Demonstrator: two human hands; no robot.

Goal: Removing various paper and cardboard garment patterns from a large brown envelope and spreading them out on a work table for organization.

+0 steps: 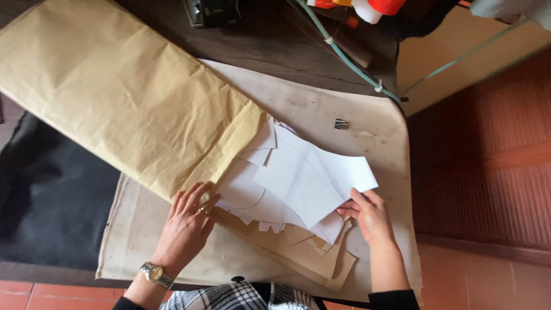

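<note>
Large tan folded paper sheet (pixel 115 92) lies across table's left, on cream cloth-covered table (pixel 321 109). White cut paper pieces (pixel 298 178) right of it, atop brown cut paper pieces (pixel 310 255). Small black binder clip (pixel 341 123) behind stack.

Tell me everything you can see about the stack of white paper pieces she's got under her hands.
The white paper pieces are flat cut shapes with straight and curved edges, fanned loosely over one another. They lie on tan paper cutouts on the cloth-covered table, their upper left edge tucked under the big sheet of tan paper. The left hand presses flat on their left edge; the right hand pinches the lower right corner of the top sheet.
</note>
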